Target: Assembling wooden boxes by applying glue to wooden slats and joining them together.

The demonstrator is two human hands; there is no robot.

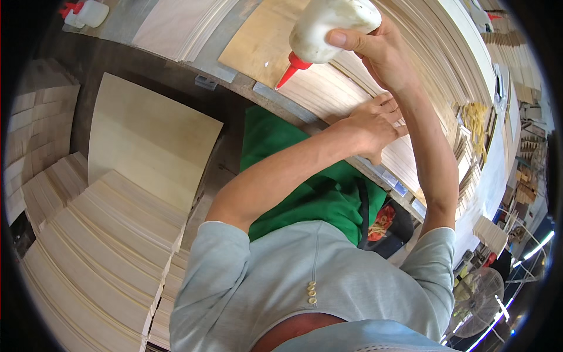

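Left hand point(369, 126) lies flat, fingers together, pressed on thin wood sheet point(328, 88) at bench edge. Far left: fanned stacks of pale wood sheets point(99, 258), w/ one bigger sheet point(146, 135) leaning above them. Top left, small white bottle w/ red cap point(85, 12) lying on bench. Right hand point(375, 44) grips white glue bottle point(328, 26), red nozzle pointing down-left, just above sheet. Green cloth point(305, 188) below bench. Right edge: more wood stacks point(489, 232) and a fan point(478, 299).

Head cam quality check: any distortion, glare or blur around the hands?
Head view: strong fisheye bending, with a black vignette at the rim; even daylight with soft shadows; the white squeeze glue bottle with red nozzle in the right hand is slightly overexposed; the left hand on the pale thin wooden sheets is sharp; far-right background is small and indistinct.
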